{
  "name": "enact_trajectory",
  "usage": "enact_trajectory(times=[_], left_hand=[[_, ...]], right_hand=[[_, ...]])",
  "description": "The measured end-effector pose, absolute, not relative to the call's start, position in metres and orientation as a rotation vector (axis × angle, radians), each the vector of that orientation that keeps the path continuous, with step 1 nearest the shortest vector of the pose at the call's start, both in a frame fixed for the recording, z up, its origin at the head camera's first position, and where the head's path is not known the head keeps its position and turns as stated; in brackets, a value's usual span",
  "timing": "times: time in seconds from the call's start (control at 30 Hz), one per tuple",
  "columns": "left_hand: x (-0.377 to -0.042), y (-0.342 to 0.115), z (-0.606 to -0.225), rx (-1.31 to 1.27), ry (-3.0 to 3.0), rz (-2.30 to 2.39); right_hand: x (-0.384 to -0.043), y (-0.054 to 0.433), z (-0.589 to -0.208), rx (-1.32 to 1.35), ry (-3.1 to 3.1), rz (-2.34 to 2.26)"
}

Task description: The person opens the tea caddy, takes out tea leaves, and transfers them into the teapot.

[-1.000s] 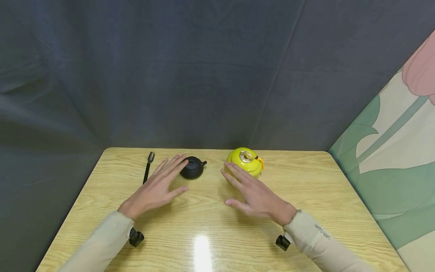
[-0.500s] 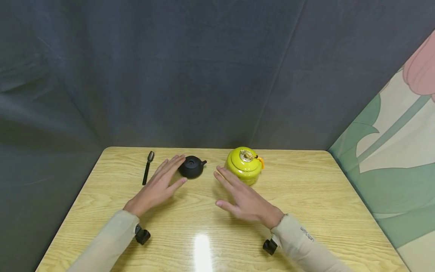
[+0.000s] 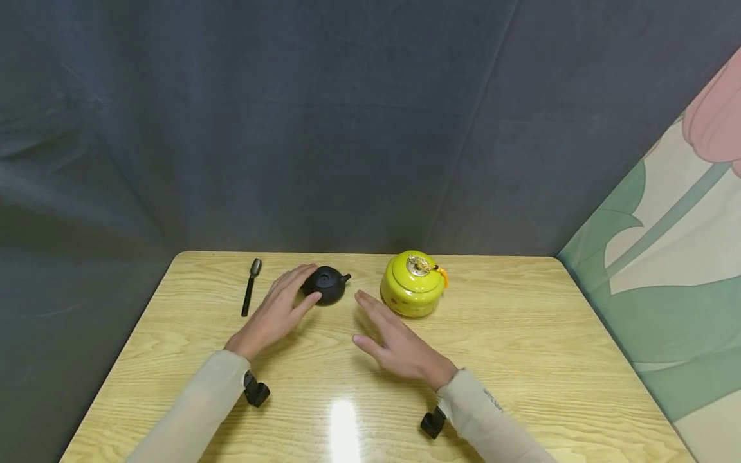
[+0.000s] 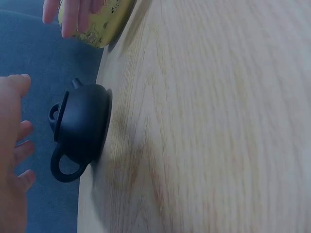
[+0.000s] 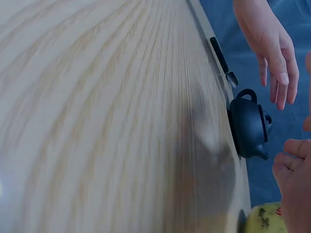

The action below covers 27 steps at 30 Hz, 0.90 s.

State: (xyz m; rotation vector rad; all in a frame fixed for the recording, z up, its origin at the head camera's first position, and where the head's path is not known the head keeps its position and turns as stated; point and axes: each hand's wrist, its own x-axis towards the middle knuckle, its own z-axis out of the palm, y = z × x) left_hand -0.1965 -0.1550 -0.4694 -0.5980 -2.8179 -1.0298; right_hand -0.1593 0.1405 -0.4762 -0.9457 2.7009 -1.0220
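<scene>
A small black teapot [image 3: 327, 286] with a lid, spout and loop handle stands upright near the table's far edge. My left hand [image 3: 276, 314] hovers by its left side, fingers apart and relaxed; in the left wrist view the teapot [image 4: 80, 124] sits a short gap from the fingertips. My right hand [image 3: 399, 344] is held above the table, fingers extended, between the teapot and a yellow lidded jar [image 3: 412, 292]. The jar has a gold ornament on its lid and an orange tassel. Neither hand holds anything.
A dark spoon-like scoop [image 3: 251, 287] with a black handle lies left of the teapot. The light wood table [image 3: 521, 334] ends at a dark curtain [image 3: 347, 128] behind, with a flower-patterned cloth [image 3: 683, 257] at the right.
Both hands have come inward, the left rightward toward the teapot and the right leftward, uncovering the front of the yellow jar and the scoop's handle. The objects have stayed put.
</scene>
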Motion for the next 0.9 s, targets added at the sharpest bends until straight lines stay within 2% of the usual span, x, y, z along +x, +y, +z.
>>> enact_trajectory(times=[0.43,0.9], left_hand=[[-0.211,-0.146,-0.476,-0.539,-2.763,-1.074],[-0.223,-0.139,-0.480,-0.448,-2.753,-1.137]], right_hand=[[-0.170,0.119,-0.491,-0.662,2.635,-1.298],[-0.194,0.095,-0.501,-0.445,2.405,-1.805]])
